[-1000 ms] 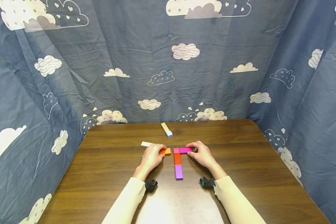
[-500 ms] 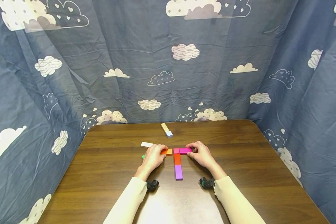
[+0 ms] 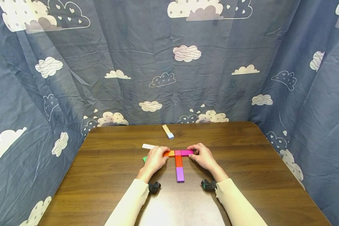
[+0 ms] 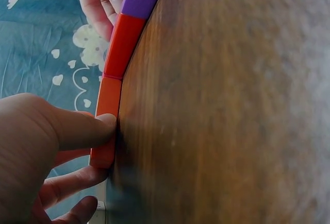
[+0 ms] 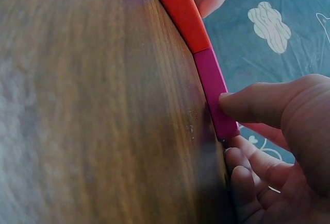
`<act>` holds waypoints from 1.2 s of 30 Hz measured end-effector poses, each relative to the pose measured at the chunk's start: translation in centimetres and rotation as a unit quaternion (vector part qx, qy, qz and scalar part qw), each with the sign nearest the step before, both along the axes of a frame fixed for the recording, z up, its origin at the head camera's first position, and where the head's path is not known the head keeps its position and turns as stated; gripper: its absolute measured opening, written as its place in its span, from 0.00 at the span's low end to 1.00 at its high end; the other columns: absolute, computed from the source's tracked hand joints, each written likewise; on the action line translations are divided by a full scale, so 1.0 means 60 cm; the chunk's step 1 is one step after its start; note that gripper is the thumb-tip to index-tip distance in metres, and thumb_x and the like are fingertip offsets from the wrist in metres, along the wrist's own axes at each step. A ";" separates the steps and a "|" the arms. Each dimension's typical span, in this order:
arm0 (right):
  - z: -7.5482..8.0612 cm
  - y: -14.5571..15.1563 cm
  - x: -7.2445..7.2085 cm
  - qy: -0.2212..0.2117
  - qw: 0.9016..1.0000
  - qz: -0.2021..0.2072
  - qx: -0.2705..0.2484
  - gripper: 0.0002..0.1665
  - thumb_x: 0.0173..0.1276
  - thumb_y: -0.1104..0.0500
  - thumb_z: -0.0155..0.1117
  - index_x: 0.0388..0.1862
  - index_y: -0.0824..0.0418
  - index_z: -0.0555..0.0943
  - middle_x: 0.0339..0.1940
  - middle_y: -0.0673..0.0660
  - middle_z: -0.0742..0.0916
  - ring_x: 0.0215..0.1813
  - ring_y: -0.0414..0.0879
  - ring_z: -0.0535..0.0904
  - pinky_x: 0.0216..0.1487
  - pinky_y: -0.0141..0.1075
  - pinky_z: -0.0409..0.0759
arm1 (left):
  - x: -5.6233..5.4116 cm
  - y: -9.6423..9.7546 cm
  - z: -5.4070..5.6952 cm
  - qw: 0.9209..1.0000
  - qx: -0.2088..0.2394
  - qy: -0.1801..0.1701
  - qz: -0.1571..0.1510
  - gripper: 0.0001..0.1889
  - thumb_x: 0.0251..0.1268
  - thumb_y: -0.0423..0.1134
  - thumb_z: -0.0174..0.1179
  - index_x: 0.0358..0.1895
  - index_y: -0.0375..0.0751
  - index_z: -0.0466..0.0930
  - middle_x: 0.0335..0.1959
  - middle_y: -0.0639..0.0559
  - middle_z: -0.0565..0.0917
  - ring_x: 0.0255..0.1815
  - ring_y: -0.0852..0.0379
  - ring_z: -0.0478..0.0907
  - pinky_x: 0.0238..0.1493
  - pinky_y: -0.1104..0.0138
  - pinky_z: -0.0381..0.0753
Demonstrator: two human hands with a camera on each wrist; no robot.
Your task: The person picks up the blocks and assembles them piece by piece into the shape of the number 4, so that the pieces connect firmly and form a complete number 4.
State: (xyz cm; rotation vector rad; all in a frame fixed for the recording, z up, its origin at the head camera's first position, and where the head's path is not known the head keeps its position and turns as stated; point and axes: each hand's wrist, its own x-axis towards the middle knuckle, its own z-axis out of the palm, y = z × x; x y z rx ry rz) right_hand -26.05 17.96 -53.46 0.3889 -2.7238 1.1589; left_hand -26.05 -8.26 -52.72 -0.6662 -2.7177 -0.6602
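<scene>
Nearest along the table (image 3: 113,185), past two cream sleeves (image 3: 131,199), lies a purple block (image 3: 180,174), its far end against a red block (image 3: 179,161). Beyond the red one sits a pink block (image 3: 177,153), forming the middle of a T. At its left, the left hand (image 3: 155,160) pinches an orange block (image 3: 171,153) that meets it; at its right, the right hand (image 3: 204,158) holds a magenta block (image 3: 185,153) between thumb and fingers, also touching. A green block (image 3: 145,159) peeks out beside the left hand, a white block (image 3: 148,146) just beyond. Farther back lie beige (image 3: 166,129) and light-blue (image 3: 170,136) pieces, before a cloud-patterned curtain (image 3: 203,84).
</scene>
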 end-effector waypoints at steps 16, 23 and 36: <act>0.000 0.000 -0.001 0.008 1.000 0.000 -0.002 0.17 0.57 0.62 0.77 0.47 0.53 0.88 0.39 0.55 0.82 0.37 0.47 0.75 0.40 0.41 0.71 | -0.003 0.001 -0.003 1.000 -0.001 0.006 0.004 0.14 0.54 0.36 0.74 0.46 0.49 0.88 0.41 0.56 0.88 0.40 0.53 0.79 0.41 0.59 0.77; -0.001 0.000 0.000 0.009 1.000 0.002 0.001 0.17 0.57 0.62 0.77 0.47 0.53 0.88 0.40 0.55 0.82 0.37 0.46 0.75 0.40 0.40 0.70 | -0.001 0.003 -0.003 1.000 0.000 0.003 0.007 0.15 0.54 0.35 0.74 0.46 0.49 0.89 0.41 0.56 0.88 0.40 0.53 0.79 0.41 0.58 0.77; 0.000 0.003 0.001 0.006 1.000 0.010 -0.004 0.18 0.57 0.62 0.76 0.48 0.55 0.88 0.40 0.56 0.82 0.37 0.47 0.76 0.40 0.41 0.71 | -0.004 0.002 -0.002 1.000 0.002 0.001 0.006 0.14 0.55 0.38 0.74 0.46 0.48 0.88 0.41 0.56 0.88 0.40 0.53 0.80 0.42 0.59 0.78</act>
